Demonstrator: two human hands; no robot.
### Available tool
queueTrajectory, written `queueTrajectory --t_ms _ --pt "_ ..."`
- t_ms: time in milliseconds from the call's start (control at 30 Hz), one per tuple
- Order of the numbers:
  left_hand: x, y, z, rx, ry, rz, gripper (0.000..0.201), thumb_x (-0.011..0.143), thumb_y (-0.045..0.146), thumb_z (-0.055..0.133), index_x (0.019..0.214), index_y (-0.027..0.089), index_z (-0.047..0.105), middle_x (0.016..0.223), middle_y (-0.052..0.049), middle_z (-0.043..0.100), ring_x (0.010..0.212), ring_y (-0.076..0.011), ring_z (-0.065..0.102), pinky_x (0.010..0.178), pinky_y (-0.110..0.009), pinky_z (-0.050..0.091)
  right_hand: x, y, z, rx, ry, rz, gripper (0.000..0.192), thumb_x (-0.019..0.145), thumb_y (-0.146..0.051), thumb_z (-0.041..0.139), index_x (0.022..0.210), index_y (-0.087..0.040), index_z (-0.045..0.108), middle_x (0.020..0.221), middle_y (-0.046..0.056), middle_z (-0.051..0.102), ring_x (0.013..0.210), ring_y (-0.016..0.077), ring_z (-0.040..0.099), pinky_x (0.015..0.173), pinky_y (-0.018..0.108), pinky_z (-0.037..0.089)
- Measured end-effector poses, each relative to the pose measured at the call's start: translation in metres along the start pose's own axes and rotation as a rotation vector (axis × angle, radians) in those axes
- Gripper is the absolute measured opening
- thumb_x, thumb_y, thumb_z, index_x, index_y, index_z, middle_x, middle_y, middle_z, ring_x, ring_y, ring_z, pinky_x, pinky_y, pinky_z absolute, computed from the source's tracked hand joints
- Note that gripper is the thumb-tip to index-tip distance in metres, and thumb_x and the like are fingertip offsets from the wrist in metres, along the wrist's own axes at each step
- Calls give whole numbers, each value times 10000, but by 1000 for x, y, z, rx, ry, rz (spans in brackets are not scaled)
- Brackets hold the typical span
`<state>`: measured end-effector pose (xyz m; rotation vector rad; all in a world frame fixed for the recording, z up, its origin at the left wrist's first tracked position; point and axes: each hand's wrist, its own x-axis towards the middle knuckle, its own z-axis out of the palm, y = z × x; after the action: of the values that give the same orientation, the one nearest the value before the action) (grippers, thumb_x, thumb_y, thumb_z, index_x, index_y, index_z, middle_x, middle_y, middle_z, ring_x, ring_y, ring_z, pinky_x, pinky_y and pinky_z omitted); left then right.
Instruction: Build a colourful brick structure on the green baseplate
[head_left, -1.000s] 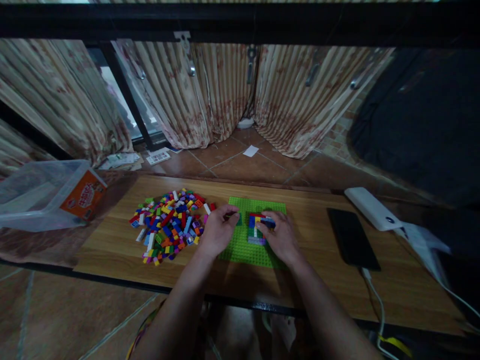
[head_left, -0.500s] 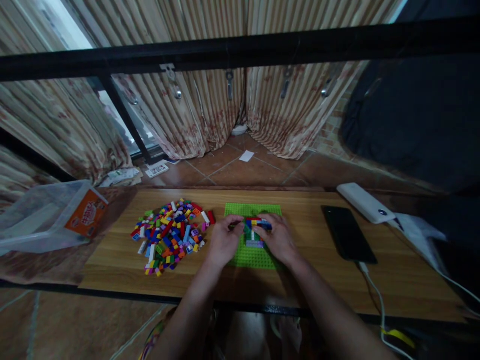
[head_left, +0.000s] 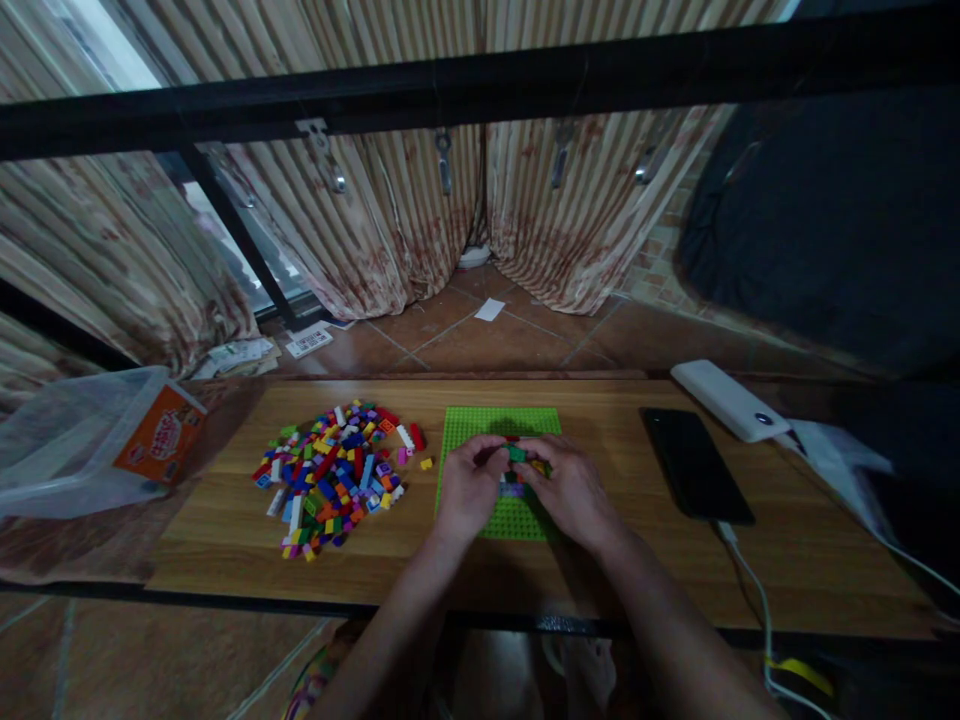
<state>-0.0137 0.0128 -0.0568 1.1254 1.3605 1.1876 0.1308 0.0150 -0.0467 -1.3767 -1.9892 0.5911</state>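
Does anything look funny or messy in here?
Yes: a white paper lies on the floor beyond the table, perhaps dropped. A little yellow brick sits apart from the brick pile, like a stray.

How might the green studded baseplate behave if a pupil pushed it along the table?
The green baseplate would probably slide rather than tip, being broad, thin and flat on the wooden table. It is likely fairly stiff, since its edges look straight. Partly hidden bricks seem set on it, so they may travel along.
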Motion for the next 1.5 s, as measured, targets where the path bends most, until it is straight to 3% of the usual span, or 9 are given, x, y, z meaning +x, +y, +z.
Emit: queueTrajectory --t_ms 133,300,600,933,1067,1267,1500 --pt "0 5 -5 204 43 53 180 813 245 583 926 166 699 845 -47 714 768 -166 650 720 -287 512 1 13 -7 -56 -5 -2 216 860 -305 569 1021 -245 700 931 46 661 927 216 580 858 374 452" --pt "5 7 -18 443 119 87 234 839 234 563 1025 174 691 1022 -87 708 888 -210 648 812 -355 506 1 29 -9 -144 8 47 181 778 -273 664 947 -250 724 956 51 623 960 227 560 896 397 442" --pt "11 5 -11 479 43 130 287 823 191 573 1085 205 689 1140 -80 687 1069 -237 611 986 -404 441 11 29 0 -84 47 129 144 717 -263 694 856 -230 679 934 37 599 906 210 578 849 378 456" --pt "16 5 -5 567 26 167 270 847 218 558 1079 179 690 1128 -108 684 1058 -247 608 969 -410 446 12 31 -1 10 68 229 212 724 -349 672 893 -222 644 951 41 643 863 202 595 782 359 471" --pt "16 4 -1 609 57 182 245 841 263 589 1044 186 702 1078 -101 692 1036 -248 601 961 -410 438 12 38 0 53 105 250 247 789 -419 593 897 -206 655 913 57 675 849 202 610 789 363 470" --pt "16 3 5 709 87 224 239 817 298 632 1015 188 710 1038 -90 689 985 -249 580 921 -396 435 13 39 6 20 145 285 272 743 -446 632 861 -202 646 856 48 679 789 198 611 738 350 469" --pt "19 -1 9 623 128 201 145 762 212 668 891 201 734 957 -69 695 924 -221 587 925 -390 420 16 36 8 40 148 352 286 710 -443 658 845 -191 644 837 53 680 782 202 615 729 344 465"
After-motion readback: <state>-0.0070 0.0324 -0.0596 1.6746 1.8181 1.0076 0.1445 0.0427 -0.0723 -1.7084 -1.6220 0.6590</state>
